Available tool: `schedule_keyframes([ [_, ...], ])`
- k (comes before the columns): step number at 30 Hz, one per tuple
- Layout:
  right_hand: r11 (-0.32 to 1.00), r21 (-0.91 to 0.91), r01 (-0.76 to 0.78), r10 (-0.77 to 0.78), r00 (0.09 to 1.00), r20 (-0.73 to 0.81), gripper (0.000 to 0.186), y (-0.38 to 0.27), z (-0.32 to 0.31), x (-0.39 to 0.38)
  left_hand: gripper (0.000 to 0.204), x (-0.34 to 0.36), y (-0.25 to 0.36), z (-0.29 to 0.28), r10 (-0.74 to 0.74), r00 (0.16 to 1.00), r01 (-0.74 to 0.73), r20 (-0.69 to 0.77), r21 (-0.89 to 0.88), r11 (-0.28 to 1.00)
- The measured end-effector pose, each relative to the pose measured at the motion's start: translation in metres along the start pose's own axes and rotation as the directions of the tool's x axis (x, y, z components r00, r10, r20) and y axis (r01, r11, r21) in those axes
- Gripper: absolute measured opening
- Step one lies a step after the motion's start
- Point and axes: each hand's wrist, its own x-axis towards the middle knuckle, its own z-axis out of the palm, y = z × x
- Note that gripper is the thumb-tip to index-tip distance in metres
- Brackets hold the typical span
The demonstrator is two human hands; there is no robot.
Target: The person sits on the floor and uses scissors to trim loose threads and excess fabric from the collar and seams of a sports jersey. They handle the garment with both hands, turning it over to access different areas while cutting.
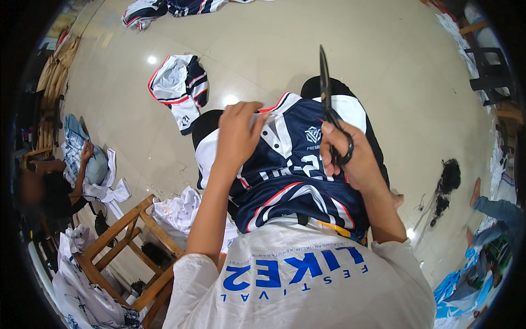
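A pale tiled floor (274,49) fills most of the view, bent at the rim by the lens. On the person's lap lies a navy and white sports jersey (290,170) with red piping; its lower part is hidden under the person's own white shirt, and the lap beneath it shows only as dark patches at the top edge. Two more garments of the same colours lie on the floor: one crumpled jersey (178,88) just beyond the lap to the left, and another heap (164,10) cut off by the top edge. A wooden chair frame (129,247) stands at lower left, draped with white cloth (181,211). At the far left a seated person (55,186) handles cloth, partly lost in the dark rim; at the right edge another person's leg in jeans (496,211) comes in, cut off. A dark clump (446,183) on the floor to the right may be a bundle of thread; it is too small to tell.

The left hand (238,134) pinches the jersey's collar area, fingers curled shut on the fabric. The right hand (350,156) grips one pair of black scissors (327,104), fingers through the loops, blades together and pointing up and away, above the jersey.
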Motion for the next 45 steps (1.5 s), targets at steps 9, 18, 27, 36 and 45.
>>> schedule_keyframes([
  [9,0.987,0.147,-0.061,0.062,0.998,-0.003,0.033,0.029,-0.005,-0.023,0.014,0.022,0.005,0.048,-0.063,0.983,0.061,0.175,0.014,0.998],
  [18,0.984,0.126,-0.122,0.119,0.992,0.028,0.034,0.029,-0.01,-0.013,0.01,0.011,0.0,0.062,0.024,0.991,-0.034,0.132,0.078,0.996],
  [27,0.982,0.13,-0.137,0.137,0.991,0.003,0.035,0.039,-0.008,-0.01,0.016,0.012,0.019,0.052,-0.083,0.993,0.095,0.089,-0.143,0.985],
  [36,0.913,0.234,-0.334,0.256,0.916,0.309,0.045,0.041,-0.002,-0.042,0.027,0.011,0.02,0.049,-0.368,0.912,0.41,0.183,-0.449,0.793],
  [45,0.882,0.283,-0.378,0.269,0.895,0.355,0.045,0.046,0.005,-0.044,0.025,0.007,0.018,0.057,-0.214,0.977,0.185,-0.024,-0.412,0.892],
])
